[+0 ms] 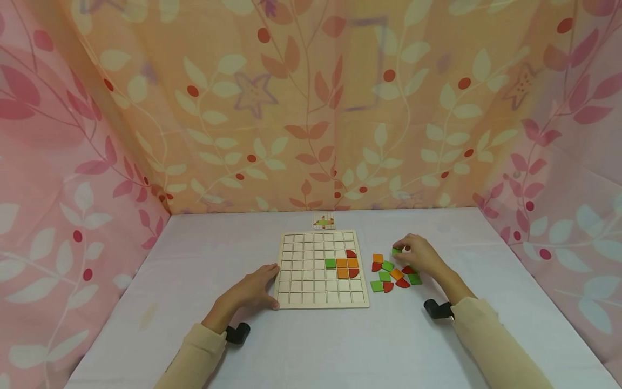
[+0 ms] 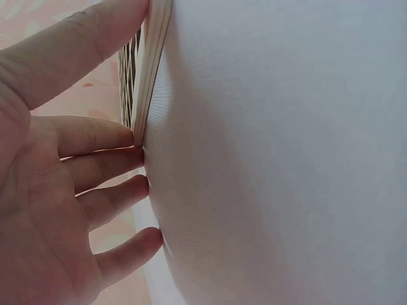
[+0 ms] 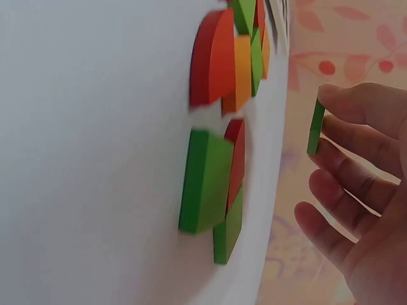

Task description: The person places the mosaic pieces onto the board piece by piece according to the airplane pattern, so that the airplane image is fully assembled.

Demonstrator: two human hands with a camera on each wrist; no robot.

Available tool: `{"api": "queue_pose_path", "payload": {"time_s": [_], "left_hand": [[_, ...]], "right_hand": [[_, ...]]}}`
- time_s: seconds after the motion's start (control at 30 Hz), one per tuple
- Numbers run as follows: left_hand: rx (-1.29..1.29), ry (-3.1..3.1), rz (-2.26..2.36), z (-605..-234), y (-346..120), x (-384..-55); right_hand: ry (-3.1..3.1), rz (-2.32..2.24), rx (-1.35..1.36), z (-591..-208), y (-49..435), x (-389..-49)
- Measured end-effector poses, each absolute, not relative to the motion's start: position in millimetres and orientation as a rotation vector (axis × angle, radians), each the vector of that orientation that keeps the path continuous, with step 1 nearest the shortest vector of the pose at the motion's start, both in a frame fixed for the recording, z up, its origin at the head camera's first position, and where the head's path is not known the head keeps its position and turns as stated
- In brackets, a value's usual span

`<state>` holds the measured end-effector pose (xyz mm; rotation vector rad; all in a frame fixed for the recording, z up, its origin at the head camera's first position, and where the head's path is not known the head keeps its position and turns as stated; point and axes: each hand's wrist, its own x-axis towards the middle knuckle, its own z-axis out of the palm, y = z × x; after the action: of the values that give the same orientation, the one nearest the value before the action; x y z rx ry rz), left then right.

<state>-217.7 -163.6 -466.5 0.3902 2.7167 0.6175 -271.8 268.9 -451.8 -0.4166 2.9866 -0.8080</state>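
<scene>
A wooden grid board point(image 1: 311, 297) lies on the table with several pieces in its right half: a green square point(image 1: 330, 263), orange squares point(image 1: 342, 263) and red quarter-circles point(image 1: 351, 254). My left hand point(image 1: 254, 287) rests at the board's left edge, its spread thumb and fingers touching the side, as the left wrist view also shows. Raised off the table, my right hand point(image 1: 419, 256) pinches a green square tile point(image 3: 316, 124) between thumb and fingertips. Below it lie loose green, red and orange pieces, among them a red quarter-circle point(image 3: 215, 60) and a thick green tile point(image 3: 206, 181).
Behind the board lies a small pattern card point(image 1: 323, 221) with a coloured figure on a grid. A white cloth covers the table point(image 1: 311, 351). Patterned curtains point(image 1: 291, 108) stand at the back and both sides.
</scene>
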Motion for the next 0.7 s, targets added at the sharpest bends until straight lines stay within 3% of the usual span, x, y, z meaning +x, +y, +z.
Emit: {"api": "queue_pose_path", "payload": {"time_s": [0.7], "left_hand": [[0.402, 2.718, 0.624, -465, -162, -216]], "right_hand": [[2.956, -0.918, -0.565, -451, 216, -261]]}}
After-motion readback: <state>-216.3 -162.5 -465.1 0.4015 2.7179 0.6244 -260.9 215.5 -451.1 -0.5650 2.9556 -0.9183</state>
